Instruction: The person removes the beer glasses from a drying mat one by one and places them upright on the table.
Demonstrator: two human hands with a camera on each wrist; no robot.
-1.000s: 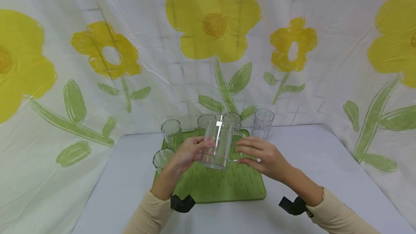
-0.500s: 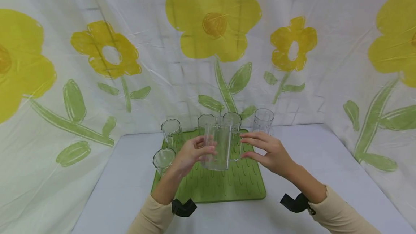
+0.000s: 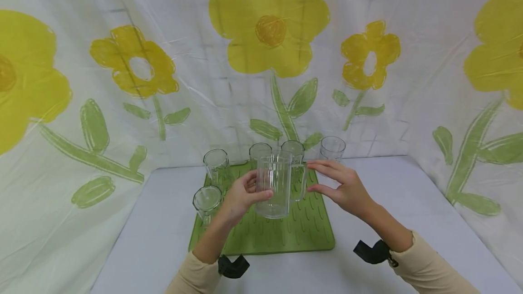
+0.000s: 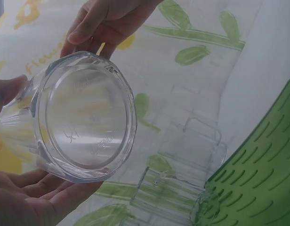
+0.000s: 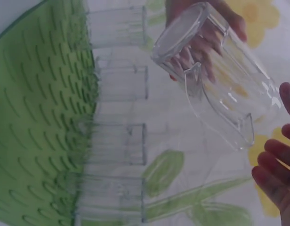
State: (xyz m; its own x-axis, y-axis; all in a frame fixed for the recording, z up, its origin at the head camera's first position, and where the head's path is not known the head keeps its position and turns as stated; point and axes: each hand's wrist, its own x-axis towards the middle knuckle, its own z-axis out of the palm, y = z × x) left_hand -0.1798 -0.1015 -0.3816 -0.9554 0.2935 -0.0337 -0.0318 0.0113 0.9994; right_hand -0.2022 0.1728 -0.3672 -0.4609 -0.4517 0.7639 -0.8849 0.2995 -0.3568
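Observation:
My left hand (image 3: 241,196) grips a clear beer mug (image 3: 274,194) by its side, thumb at the front and fingers round the back. The mug is held upright above a green drying mat (image 3: 282,239), its handle (image 3: 303,185) pointing right. Its round base (image 4: 88,117) faces the camera in the left wrist view. Just to the right of the handle is my right hand (image 3: 345,189), thumb and fingers spread apart, holding nothing. A gap shows between its fingers (image 5: 272,165) and the mug in the right wrist view.
Several similar clear mugs stand around the mat: one at front left (image 3: 207,201), one at back left (image 3: 216,167), others along the back edge, including one at back right (image 3: 333,149). Behind the white table (image 3: 155,221) hangs a flower-printed cloth (image 3: 204,103).
The mug has turned from a tilt to upright in my left hand. My right hand has drawn slightly to the right, away from the handle, with its fingers spreading wider.

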